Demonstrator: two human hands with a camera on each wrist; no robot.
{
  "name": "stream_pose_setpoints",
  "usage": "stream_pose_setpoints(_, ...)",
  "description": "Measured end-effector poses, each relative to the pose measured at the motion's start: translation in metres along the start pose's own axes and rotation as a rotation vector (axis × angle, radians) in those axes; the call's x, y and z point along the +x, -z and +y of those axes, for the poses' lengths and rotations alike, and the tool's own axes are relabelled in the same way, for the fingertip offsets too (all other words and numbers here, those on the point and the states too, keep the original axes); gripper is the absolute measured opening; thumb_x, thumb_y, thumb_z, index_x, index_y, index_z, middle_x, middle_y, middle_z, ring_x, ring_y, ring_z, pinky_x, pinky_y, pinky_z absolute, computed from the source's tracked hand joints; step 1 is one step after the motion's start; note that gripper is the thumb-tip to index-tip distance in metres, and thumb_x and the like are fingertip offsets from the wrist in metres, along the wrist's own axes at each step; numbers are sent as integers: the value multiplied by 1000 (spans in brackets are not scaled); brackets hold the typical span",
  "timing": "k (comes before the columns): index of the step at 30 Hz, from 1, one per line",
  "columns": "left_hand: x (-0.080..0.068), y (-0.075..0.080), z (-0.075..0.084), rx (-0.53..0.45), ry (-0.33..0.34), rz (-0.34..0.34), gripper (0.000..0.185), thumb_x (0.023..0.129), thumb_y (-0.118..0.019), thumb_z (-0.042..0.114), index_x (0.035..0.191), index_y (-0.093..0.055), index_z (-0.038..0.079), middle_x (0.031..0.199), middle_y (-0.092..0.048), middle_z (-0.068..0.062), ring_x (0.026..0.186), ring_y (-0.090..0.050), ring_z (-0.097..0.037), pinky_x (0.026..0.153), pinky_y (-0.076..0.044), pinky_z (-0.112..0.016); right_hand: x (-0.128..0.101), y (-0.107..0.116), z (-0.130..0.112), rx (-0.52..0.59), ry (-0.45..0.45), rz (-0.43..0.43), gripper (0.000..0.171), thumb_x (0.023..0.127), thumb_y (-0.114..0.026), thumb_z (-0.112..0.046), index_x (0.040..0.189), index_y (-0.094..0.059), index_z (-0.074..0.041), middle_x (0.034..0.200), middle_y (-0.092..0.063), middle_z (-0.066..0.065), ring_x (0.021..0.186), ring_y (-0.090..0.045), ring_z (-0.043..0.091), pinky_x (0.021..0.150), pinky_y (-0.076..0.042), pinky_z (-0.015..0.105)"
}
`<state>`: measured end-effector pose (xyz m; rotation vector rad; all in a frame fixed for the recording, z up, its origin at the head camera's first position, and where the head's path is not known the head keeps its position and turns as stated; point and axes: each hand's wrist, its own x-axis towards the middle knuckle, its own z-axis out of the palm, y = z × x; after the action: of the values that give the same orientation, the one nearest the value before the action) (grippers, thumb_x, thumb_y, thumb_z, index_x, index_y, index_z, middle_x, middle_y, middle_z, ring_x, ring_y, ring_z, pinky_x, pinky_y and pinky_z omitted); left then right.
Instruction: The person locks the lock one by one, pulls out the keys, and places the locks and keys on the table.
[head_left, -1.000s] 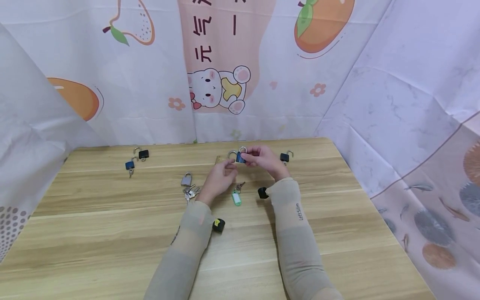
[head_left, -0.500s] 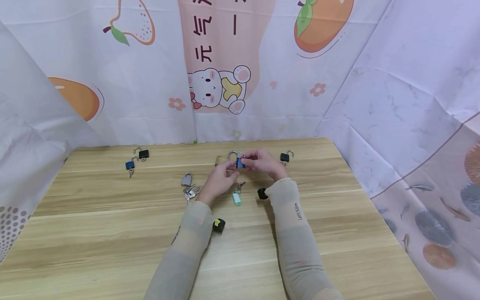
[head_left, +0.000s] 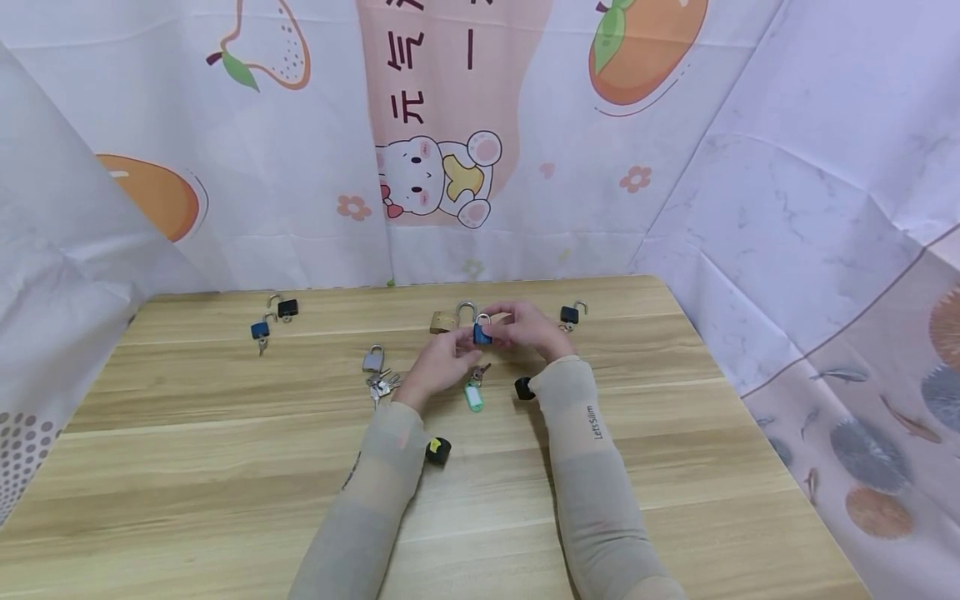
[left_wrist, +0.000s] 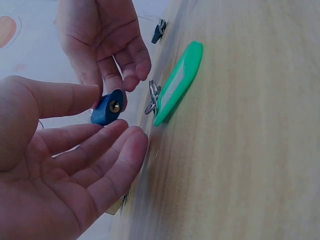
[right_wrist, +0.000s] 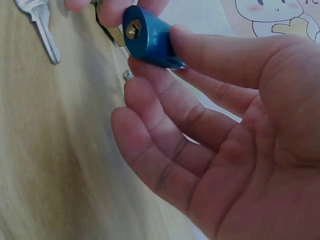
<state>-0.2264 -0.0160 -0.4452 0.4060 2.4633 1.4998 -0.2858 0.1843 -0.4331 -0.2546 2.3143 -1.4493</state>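
My right hand pinches a small blue padlock between thumb and fingers above the far middle of the table. Its shackle points up in the head view, and the brass keyhole shows in both wrist views. My left hand is at the padlock's left side, its loosely bent fingertips beside or touching the blue body. Just behind it lies a brass padlock with a large raised shackle. A green key tag with keys lies on the table below my hands.
A silver padlock and a bunch of keys lie left of my hands. Black padlocks and another blue padlock sit toward the back. Dark objects lie near my forearms.
The blue padlock has come down and nearer, held in my right hand, and tipped so its underside faces me more. My left fingertips stay close beside it.
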Motion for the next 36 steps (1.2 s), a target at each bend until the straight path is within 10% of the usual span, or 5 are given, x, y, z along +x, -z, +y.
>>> stream_pose_setpoints(18,1,-1,-4,15,2,-61,20,101,-63,14,114,-71,1,95,-72,-10,75,-56,-16,66,-44,-27,-3,-7,-2,-170,-41,-26,30,99,-69,-16,127,-65,-6,89,-67,14,74,-56,24,66,-47,32)
stream_pose_setpoints(36,0,0,-3,52,30,-71,28,102,-62,19,126,-69,5,103,-73,-5,85,-58,-17,79,-47,-32,-2,-8,-2,-258,-57,-4,32,103,-62,-22,130,-65,-5,98,-69,10,80,-60,22,70,-50,31)
